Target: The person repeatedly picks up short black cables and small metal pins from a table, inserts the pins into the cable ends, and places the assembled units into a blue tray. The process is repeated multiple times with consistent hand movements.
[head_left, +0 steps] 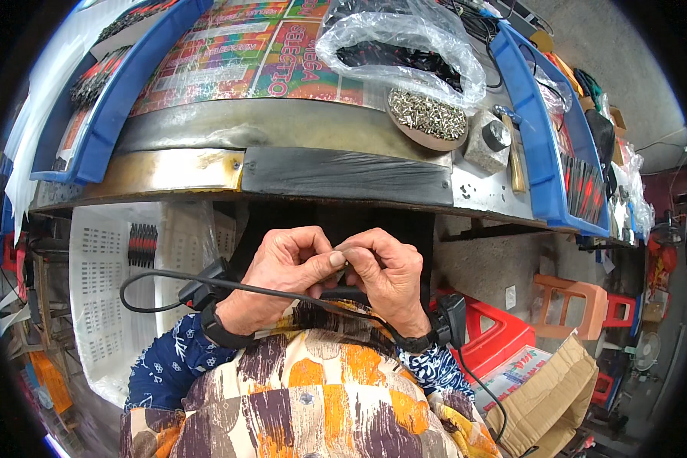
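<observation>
In front of my lap, just off the workbench's near edge, my left hand point(286, 263) and my right hand point(385, 269) meet with their fingertips pinched together. Whatever sits between thumbs and forefingers is mostly hidden and too small to name. A black cable point(282, 291) runs across in front of the left wrist toward the right one. Beyond the hands on the bench, a round bowl point(437, 143) holds many small silvery metal pieces point(427, 114). Behind it lies an open clear plastic bag point(466, 76) with dark parts inside.
Blue bins point(114, 130) with black-and-red parts flank the bench. A metal block point(487, 156) and a hammer point(517, 164) stand right of the bowl. Below left is a white perforated basket point(103, 290); a red stool point(496, 336) and a cardboard box point(546, 397) are at right.
</observation>
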`<state>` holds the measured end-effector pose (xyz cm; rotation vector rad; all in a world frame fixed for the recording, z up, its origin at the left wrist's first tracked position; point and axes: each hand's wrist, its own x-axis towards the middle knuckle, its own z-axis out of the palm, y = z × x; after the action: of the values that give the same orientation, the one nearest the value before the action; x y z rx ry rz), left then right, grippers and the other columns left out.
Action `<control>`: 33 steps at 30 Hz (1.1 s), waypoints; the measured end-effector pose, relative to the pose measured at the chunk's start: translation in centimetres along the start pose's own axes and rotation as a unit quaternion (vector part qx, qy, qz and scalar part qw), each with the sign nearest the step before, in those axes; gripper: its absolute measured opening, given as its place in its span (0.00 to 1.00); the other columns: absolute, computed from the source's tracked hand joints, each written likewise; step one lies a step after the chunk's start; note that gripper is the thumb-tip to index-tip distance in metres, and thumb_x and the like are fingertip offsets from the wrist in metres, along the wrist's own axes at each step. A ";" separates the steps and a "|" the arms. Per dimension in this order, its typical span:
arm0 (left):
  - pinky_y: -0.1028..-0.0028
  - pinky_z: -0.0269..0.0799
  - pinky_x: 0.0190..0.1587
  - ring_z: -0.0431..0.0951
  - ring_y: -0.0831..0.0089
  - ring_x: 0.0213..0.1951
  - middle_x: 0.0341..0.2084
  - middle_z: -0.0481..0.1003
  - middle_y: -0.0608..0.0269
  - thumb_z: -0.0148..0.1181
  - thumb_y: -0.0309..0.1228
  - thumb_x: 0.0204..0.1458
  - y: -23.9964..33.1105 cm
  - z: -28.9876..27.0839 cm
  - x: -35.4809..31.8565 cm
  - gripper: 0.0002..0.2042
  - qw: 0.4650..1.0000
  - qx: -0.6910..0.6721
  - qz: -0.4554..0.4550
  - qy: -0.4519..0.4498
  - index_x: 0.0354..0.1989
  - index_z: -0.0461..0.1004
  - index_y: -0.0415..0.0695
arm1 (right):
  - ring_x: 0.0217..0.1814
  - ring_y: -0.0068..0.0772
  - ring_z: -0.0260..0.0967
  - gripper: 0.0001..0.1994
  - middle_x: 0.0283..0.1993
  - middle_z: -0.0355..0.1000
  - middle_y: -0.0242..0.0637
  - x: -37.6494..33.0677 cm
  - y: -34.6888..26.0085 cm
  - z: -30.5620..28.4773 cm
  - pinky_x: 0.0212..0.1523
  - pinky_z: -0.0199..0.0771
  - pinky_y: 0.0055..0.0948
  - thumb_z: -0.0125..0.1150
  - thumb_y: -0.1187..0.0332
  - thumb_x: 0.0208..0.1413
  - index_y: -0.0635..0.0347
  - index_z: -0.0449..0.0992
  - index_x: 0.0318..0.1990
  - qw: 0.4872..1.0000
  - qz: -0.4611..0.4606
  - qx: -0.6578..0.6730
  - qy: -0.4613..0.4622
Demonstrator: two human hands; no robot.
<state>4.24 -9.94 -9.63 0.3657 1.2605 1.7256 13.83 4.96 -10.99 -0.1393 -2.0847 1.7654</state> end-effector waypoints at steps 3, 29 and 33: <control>0.86 0.64 0.21 0.71 0.87 0.20 0.21 0.76 0.67 0.65 0.31 0.57 0.2 0.0 0.0 0.10 1.000 -0.020 -0.014 -0.007 0.27 0.74 0.40 | 0.22 0.15 0.70 0.09 0.26 0.76 0.32 0.1 0.0 0.0 0.20 0.67 0.16 0.61 0.67 0.62 0.66 0.78 0.36 1.000 0.001 0.014 0.010; 0.76 0.73 0.32 0.77 0.77 0.29 0.27 0.78 0.58 0.69 0.19 0.43 3.4 0.1 -0.1 0.12 0.862 0.440 0.245 0.055 0.37 0.77 0.35 | 0.21 0.13 0.66 0.10 0.26 0.73 0.30 0.7 -1.0 -0.6 0.21 0.66 0.14 0.54 0.68 0.66 0.67 0.77 0.45 0.989 0.101 0.095 0.047; 0.72 0.73 0.31 0.78 0.65 0.28 0.27 0.76 0.55 0.68 0.20 0.43 6.4 -0.6 0.6 0.12 0.817 0.494 0.290 0.061 0.38 0.77 0.37 | 0.20 0.15 0.64 0.16 0.26 0.73 0.34 1.8 -1.9 -1.8 0.20 0.64 0.14 0.54 0.70 0.65 0.71 0.69 0.56 0.991 0.058 0.084 0.086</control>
<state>0.28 -10.09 -4.51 1.3782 2.2607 1.3981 13.22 6.82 -8.48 -0.3589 -1.8307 1.9158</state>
